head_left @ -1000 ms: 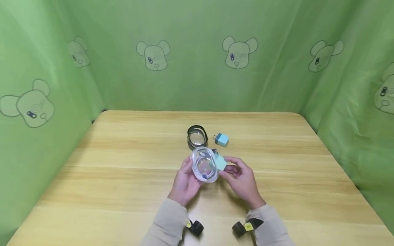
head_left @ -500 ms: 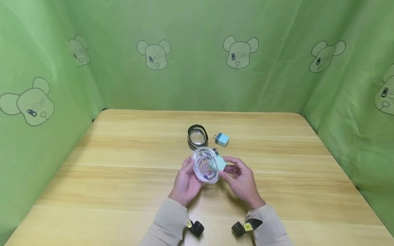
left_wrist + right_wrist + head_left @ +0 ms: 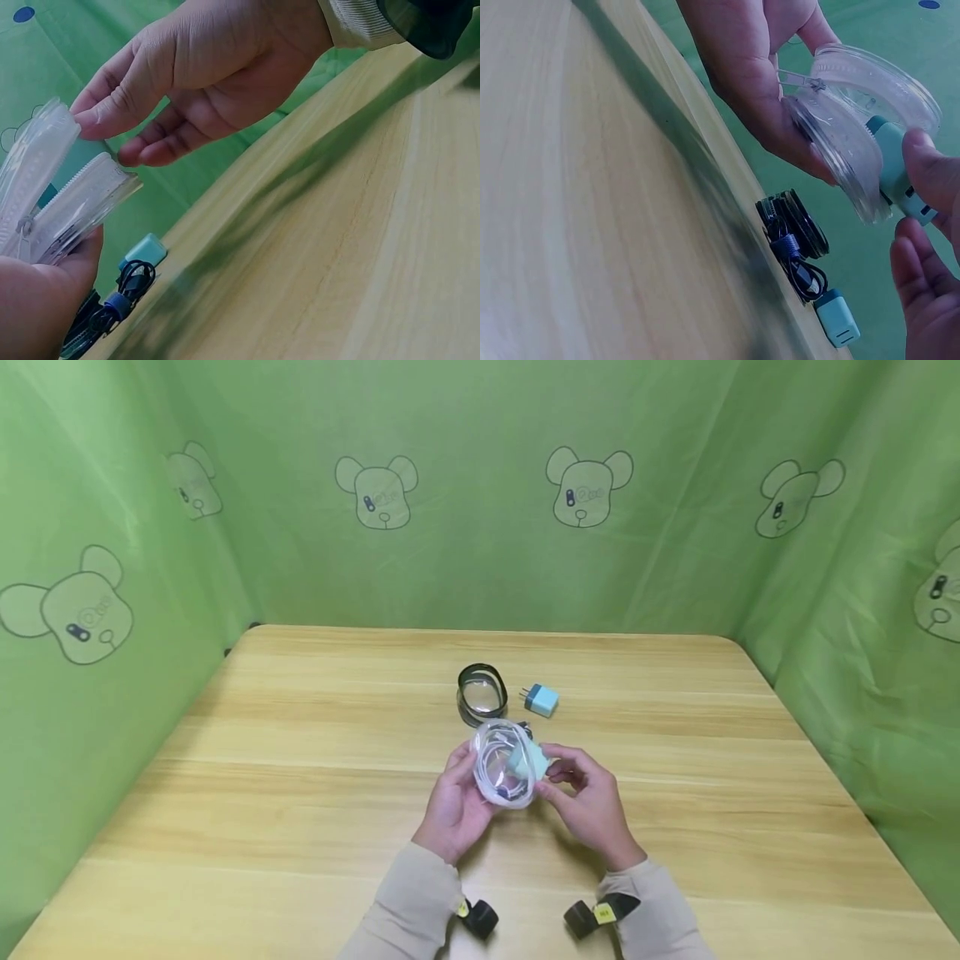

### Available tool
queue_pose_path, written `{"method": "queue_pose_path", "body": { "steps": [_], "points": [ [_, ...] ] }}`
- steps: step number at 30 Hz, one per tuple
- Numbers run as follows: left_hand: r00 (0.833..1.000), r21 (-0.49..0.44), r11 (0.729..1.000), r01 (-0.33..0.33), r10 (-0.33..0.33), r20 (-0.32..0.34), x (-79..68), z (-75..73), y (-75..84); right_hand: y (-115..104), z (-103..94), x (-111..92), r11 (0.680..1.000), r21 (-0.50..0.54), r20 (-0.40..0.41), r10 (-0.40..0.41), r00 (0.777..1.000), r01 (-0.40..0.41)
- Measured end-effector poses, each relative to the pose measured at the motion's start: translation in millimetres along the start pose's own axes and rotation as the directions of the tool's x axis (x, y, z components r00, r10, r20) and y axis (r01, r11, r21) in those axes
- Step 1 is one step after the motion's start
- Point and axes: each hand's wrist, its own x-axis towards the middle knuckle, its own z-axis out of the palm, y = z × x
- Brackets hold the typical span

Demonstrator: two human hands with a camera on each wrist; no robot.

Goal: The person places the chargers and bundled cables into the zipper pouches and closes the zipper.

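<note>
Within right grip (image 3: 592, 806), mint charger (image 3: 891, 166) partway inside clear pouch (image 3: 844, 154)

Clear case (image 3: 84, 196) in left hand (image 3: 37, 306)

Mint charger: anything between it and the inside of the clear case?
Nothing visible blocks the way in: the right hand pinches the mint charger, partly between the parted sides of the clear case in the left hand. The coiled white cable inside may crowd it.

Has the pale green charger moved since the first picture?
Yes: in the head view, the pale green charger has shifted slightly left, deeper into the clear case, judged against the blue charger on the table.
</note>
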Motion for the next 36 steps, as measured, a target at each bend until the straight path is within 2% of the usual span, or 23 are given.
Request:
{"method": "queue_pose_path", "body": {
  "steps": [5, 12, 22, 36],
  "points": [
    [1.0, 0.017, 1.0, -0.016, 0.015, 0.011, -0.3, -0.5, 0.2, 12.6, 0.9, 0.3, 0.999, 0.03, 0.003, -0.045, 0.999, 0.045],
    [1.0, 0.02, 1.0, -0.011, 0.011, 0.009, -0.3, 0.1, 0.6, 37.7, 1.7, 1.6, 0.998, 0.061, 0.015, -0.035, 0.999, 0.034],
    [1.0, -0.012, 1.0, -0.005, 0.005, 0.009, -1.3, 0.3, 2.1, 39.8, 4.5, 1.8, 0.994, 0.081, 0.043, -0.081, 0.996, 0.077],
    [1.0, 0.021, 1.0, -0.007, 0.007, 0.011, -0.9, 0.6, -0.9, 38.0, 6.4, -0.9, 0.998, 0.038, 0.036, -0.05, 0.998, 0.049]
  ]
}}
